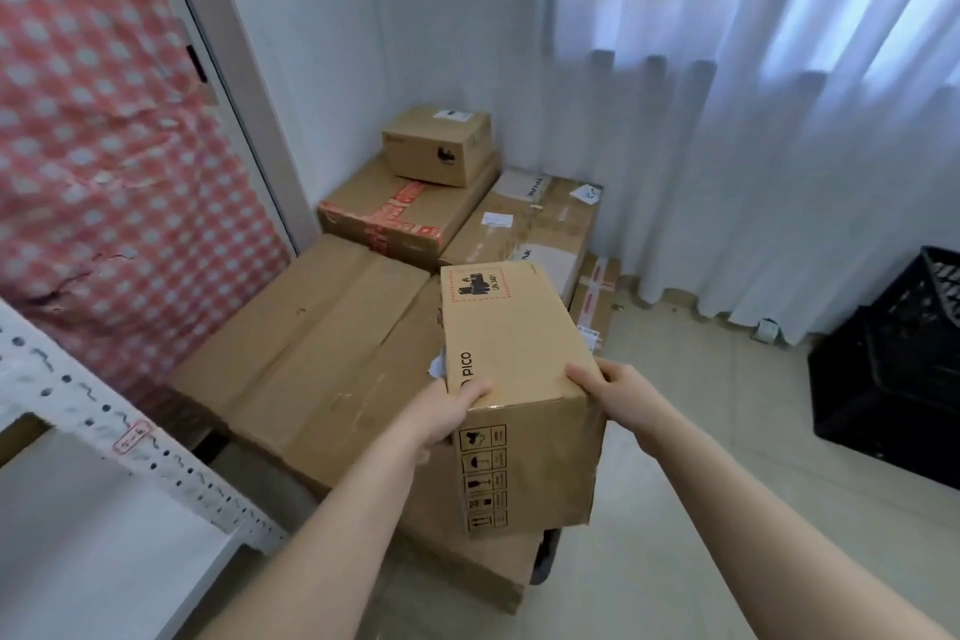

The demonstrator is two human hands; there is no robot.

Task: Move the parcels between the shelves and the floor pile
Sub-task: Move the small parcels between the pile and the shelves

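Observation:
I hold a long brown cardboard parcel (511,353) marked PICO in the air over the floor pile. My left hand (441,413) grips its near left edge and my right hand (618,392) grips its near right edge. Under it lies a large flat carton (317,353). Behind that sits a box with red tape (400,213), and a small box (436,146) rests on top of it. Further boxes (540,218) lie against the curtain side. A white metal shelf (104,509) with a perforated post shows at the lower left.
A red-and-white checked cloth (104,146) hangs at the left beside a door frame. White curtains (753,120) cover the right wall. Black plastic crates (898,369) stand at the far right. Pale floor tiles (701,457) stretch between the pile and the crates.

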